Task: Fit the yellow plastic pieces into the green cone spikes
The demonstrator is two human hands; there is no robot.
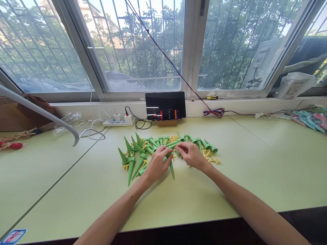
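My left hand (158, 164) is closed round the top of a green cone-shaped spike (172, 170), whose point hangs down toward the table. Close by on the right, my right hand (189, 154) pinches something small and yellowish at the fingertips, too small to make out surely. Around and behind both hands lies a pile of green spikes (131, 166), some with ribbed collars. Small yellow T-shaped pieces (211, 157) are scattered among them and to the right.
Behind the pile, a dark tablet (166, 98) and a lit phone (167, 115) lean near the windowsill. A white power strip (119, 121) with cables stands to their left. Colourful plastic items (310, 119) lie far right; a white curved arm (41, 110) crosses the left side.
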